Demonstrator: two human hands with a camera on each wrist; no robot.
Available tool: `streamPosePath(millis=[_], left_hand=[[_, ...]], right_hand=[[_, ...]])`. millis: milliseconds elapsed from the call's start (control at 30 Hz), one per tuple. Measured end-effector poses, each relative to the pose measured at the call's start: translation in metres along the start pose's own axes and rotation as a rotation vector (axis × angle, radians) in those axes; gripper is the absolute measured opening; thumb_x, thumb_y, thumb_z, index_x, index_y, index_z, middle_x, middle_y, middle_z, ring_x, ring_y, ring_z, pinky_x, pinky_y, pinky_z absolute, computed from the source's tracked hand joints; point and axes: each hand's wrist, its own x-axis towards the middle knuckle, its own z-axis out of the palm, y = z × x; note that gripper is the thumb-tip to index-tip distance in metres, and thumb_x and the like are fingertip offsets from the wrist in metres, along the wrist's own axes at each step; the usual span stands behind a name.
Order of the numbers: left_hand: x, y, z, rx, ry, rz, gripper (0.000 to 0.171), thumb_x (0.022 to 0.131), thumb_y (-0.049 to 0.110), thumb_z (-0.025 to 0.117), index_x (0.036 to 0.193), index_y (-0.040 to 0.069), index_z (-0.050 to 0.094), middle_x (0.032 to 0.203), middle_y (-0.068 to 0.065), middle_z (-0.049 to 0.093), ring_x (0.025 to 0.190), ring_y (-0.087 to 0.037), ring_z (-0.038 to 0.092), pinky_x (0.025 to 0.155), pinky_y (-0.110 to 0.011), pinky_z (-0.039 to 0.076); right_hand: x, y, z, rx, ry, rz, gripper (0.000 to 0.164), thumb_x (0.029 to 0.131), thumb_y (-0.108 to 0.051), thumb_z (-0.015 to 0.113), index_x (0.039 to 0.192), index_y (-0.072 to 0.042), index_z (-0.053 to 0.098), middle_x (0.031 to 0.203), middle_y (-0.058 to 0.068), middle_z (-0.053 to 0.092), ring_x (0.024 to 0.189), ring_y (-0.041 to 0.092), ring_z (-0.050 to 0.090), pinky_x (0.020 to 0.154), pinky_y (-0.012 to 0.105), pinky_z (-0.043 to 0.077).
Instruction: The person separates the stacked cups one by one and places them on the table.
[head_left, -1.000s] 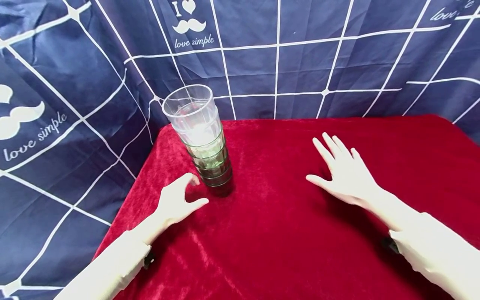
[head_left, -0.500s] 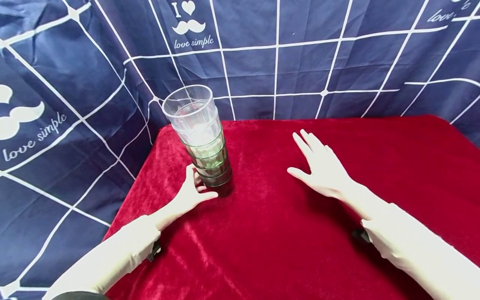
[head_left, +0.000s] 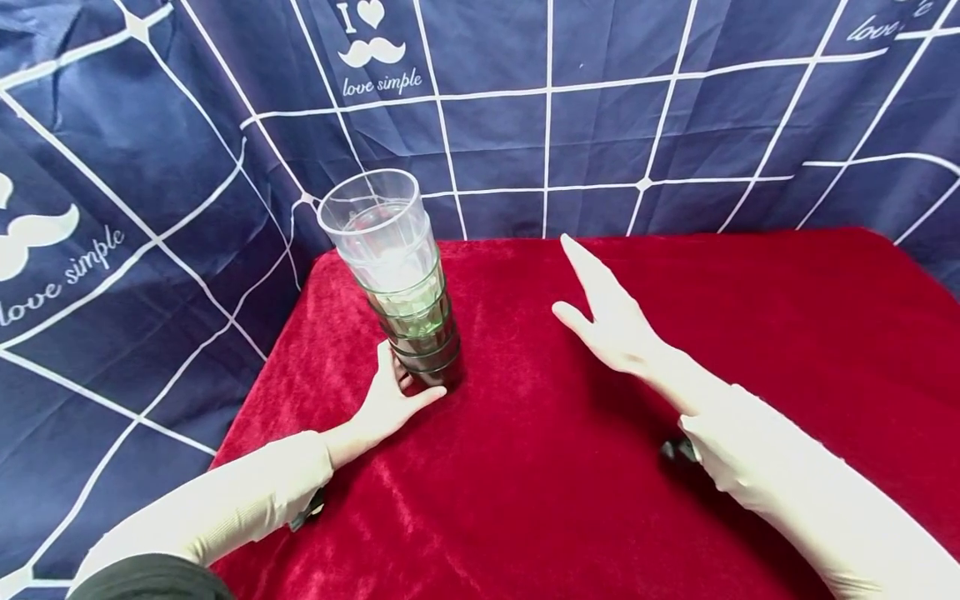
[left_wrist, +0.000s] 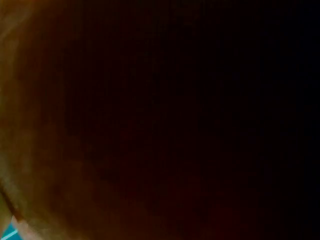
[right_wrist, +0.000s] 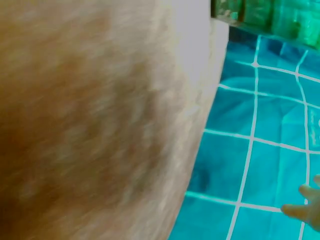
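1. One cup stack (head_left: 401, 287) stands upright on the red cloth (head_left: 540, 467), left of centre: clear on top, green below, nested.
2. Left hand (head_left: 385, 404) curves around its base and holds it, thumb along the near side. Firmness can't be told; left wrist view is mostly dark.
3. Right hand (head_left: 611, 325) is spread flat, holding nothing, well apart from the stack.
4. Progress looks early: left hand placed, right hand not yet in contact, stack whole and, as judged, not lifted.
5. Edges: curtain (head_left: 487, 133) near the stack at left and back. More room rightward and toward the person.
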Motion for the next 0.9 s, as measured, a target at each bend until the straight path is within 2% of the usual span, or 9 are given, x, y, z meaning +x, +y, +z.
streamPosePath(millis=[133,233,400,500,667,900], left_hand=[[-0.007,0.013,0.003,0.058,0.015,-0.001,0.081,0.079,-0.008,0.075,0.135,-0.001,0.017,0.139,-0.024,0.047,0.128,-0.031,0.047,0.103,-0.039,0.041],[-0.009,0.015,0.005,0.068,0.016,0.000,0.081,0.079,-0.007,0.075,0.136,-0.001,0.017,0.136,-0.024,0.049,0.126,-0.032,0.048,0.102,-0.043,0.041],[-0.009,0.014,0.007,0.066,0.011,0.012,0.080,0.080,-0.005,0.076,0.136,-0.002,0.018,0.135,-0.025,0.050,0.125,-0.031,0.049,0.102,-0.045,0.041],[-0.009,0.013,0.007,0.062,0.011,0.021,0.080,0.080,-0.004,0.076,0.136,-0.001,0.019,0.136,-0.024,0.050,0.125,-0.030,0.049,0.102,-0.044,0.042],[-0.008,0.011,0.007,0.063,0.014,0.032,0.081,0.079,-0.005,0.076,0.136,-0.001,0.019,0.134,-0.023,0.050,0.124,-0.028,0.050,0.101,-0.042,0.043],[-0.008,0.014,0.003,0.094,0.023,0.056,0.080,0.079,-0.006,0.077,0.135,-0.003,0.019,0.132,-0.025,0.051,0.123,-0.031,0.051,0.099,-0.045,0.044]], right_hand=[[0.020,-0.016,0.007,0.166,0.036,-0.021,0.071,0.097,-0.023,0.055,0.156,-0.014,0.017,0.158,0.003,0.023,0.143,0.021,0.023,0.115,0.043,0.019],[0.037,-0.028,0.016,0.321,0.077,-0.070,0.070,0.096,-0.018,0.055,0.155,-0.011,0.018,0.156,0.007,0.029,0.140,0.025,0.029,0.113,0.046,0.023],[0.062,-0.048,0.033,0.480,0.093,-0.124,0.069,0.097,-0.025,0.052,0.154,-0.009,0.017,0.152,0.011,0.032,0.138,0.028,0.033,0.108,0.049,0.030],[0.076,-0.061,0.039,0.531,0.080,-0.140,0.069,0.097,-0.025,0.051,0.154,-0.009,0.017,0.151,0.010,0.032,0.138,0.024,0.034,0.106,0.047,0.032],[0.094,-0.087,0.044,0.580,0.042,-0.190,0.068,0.096,-0.012,0.054,0.153,-0.008,0.016,0.151,0.009,0.033,0.137,0.017,0.035,0.105,0.044,0.035],[0.110,-0.114,0.046,0.624,0.023,-0.228,0.073,0.094,-0.007,0.058,0.152,-0.006,0.016,0.148,0.013,0.038,0.134,0.010,0.037,0.105,0.031,0.037]])
